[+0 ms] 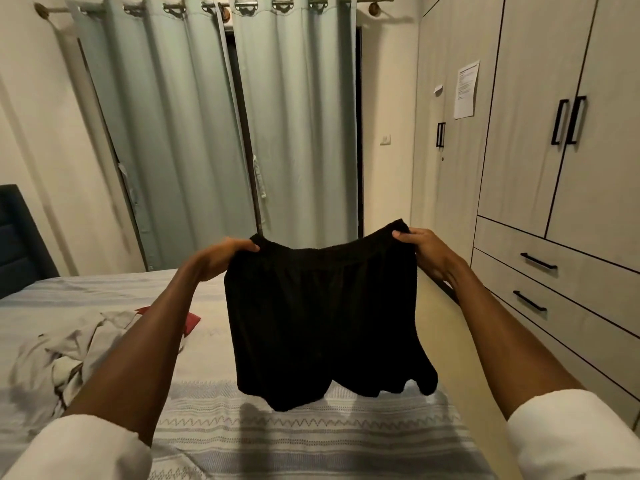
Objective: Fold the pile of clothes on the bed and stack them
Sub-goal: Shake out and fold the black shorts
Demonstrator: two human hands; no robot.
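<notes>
At centre frame your left hand (221, 252) and right hand (420, 245) each have their grip clamped on one end of the waistband of the black shorts (322, 320). You hold them up and spread wide, so the two legs hang down, and the hems sit just above the bed (311, 431) or perhaps brush it; you cannot tell which from this angle.

Left of your left forearm, at the lower left of the frame, a crumpled heap of pale clothes (65, 355) lies on the striped bedcover. A red garment (190, 322) shows beside it, mostly hidden behind your arm. Your white sleeves (79, 448) are cut off by the bottom corners.

Behind the shorts, across the upper middle, hang pale green curtains (207, 126) on a rod. A dark headboard (17, 237) sits at the left edge. Filling the right side stands a wardrobe (540, 140) with black handles and drawers below. A printed sheet of paper (466, 89) is stuck on one door, its writing too small to read. A small light switch (385, 138) sits on the wall between curtain and wardrobe.
</notes>
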